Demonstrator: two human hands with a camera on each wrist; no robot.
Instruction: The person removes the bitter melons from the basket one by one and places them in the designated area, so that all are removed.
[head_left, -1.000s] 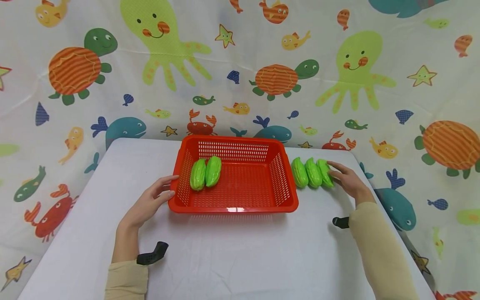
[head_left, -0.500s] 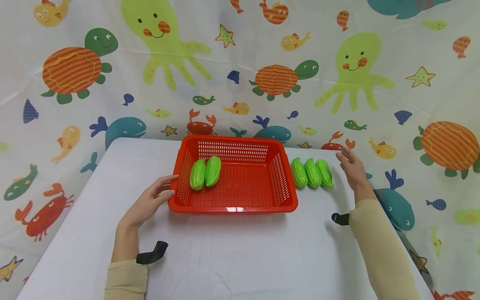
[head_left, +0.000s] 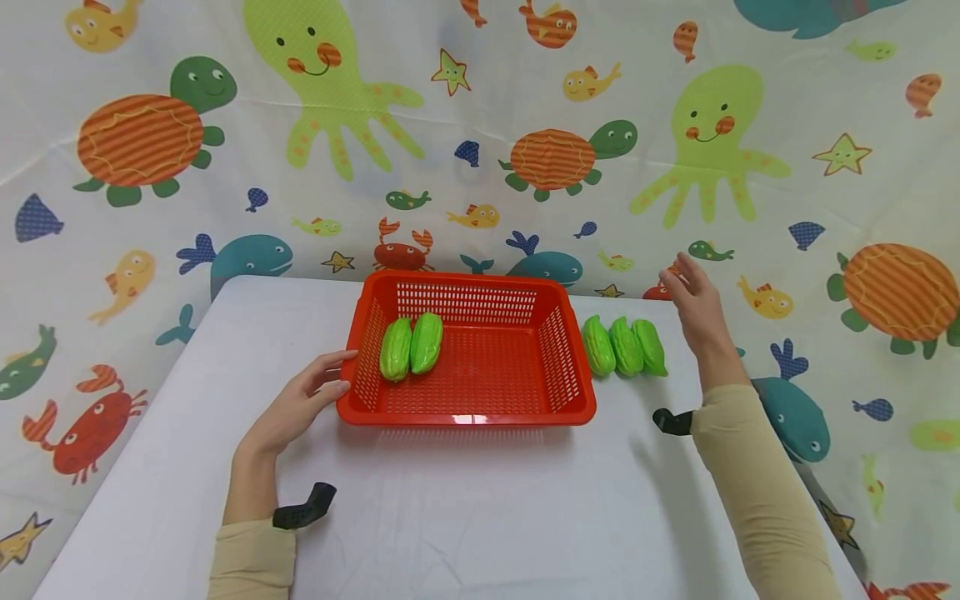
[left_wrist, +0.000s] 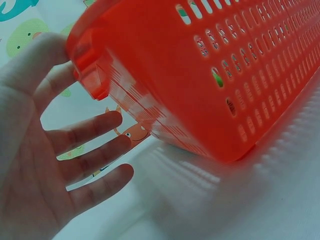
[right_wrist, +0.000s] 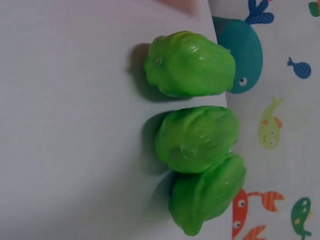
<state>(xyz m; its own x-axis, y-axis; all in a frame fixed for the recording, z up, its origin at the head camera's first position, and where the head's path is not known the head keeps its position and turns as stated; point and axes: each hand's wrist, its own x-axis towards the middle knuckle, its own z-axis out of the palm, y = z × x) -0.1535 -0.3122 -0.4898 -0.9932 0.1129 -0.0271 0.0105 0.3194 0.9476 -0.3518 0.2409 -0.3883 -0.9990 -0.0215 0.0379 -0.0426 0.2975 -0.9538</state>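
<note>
The left hand [head_left: 300,404] touches the left rim of a red plastic basket [head_left: 468,419]. In the left wrist view, thumb and forefinger meet the rim's corner while the other fingers stay extended below. Two glossy green ribbed fruits, resembling star fruit, lie side by side in the basket's left part: one fruit [head_left: 395,350], another fruit [head_left: 427,342]. Right of the basket, three similar fruits [head_left: 626,346] stand in a row on the white table. The right hand [head_left: 697,308] holds nothing and is raised beyond the row's right end, fingers loosely extended.
The white tabletop [head_left: 465,517] extends in front of the basket and to both sides. A curtain [head_left: 480,108] printed with sea animals hangs close behind the table's far edge. A dark camera mount [head_left: 306,507] sits at the left wrist.
The right hand has left the rightmost fruit of the row, moving back and up from the table. The left hand, basket and fruits stay in place.
</note>
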